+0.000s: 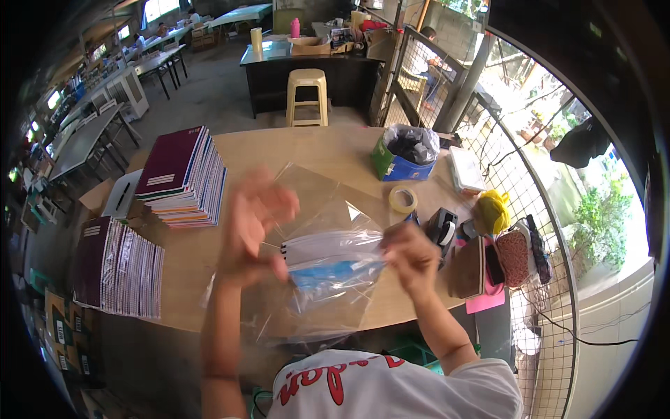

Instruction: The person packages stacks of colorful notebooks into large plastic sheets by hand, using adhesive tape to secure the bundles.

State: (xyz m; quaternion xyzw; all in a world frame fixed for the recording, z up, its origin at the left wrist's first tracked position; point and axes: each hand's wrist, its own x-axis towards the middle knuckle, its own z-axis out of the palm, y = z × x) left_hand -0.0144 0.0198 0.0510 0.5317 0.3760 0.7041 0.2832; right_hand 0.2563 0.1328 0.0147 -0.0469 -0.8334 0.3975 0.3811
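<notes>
Left hand: the left hand (255, 223) is hovering above the surface (307, 150), blurred, with its fingers spread and loosely curled; whether any fingertip is touching the bag cannot be told.
Right hand: the right hand (412, 255) is pinching the right edge of the clear plastic bag (328, 279), with thumb and fingers pressed together on the film.
Clear plastic bag: it is hanging between the two hands, just right of the left hand and touching the right hand; its lower part is sagging toward the person's chest.
Bag contents: a spiral notebook (328, 251) with a white upper band and a blue lower band is lying inside the bag, its wire binding facing the left hand.
Loose plastic sheets: more clear bags (314, 188) are lying flat on the surface just beyond both hands.
Notebook stack, far: a pile of maroon-covered notebooks (183, 178) is resting beyond and to the left of the left hand.
Notebook stack, near: a second fanned pile (118, 269) is sitting well to the left of the left hand, at the surface edge.
Tape roll: a roll of tape (403, 199) is lying just beyond the right hand.
Tape dispenser: a black dispenser (441, 228) is standing just right of the right hand.
Blue box: a blue and green box (401, 166) lined with a plastic bag is standing beyond the tape roll.
</notes>
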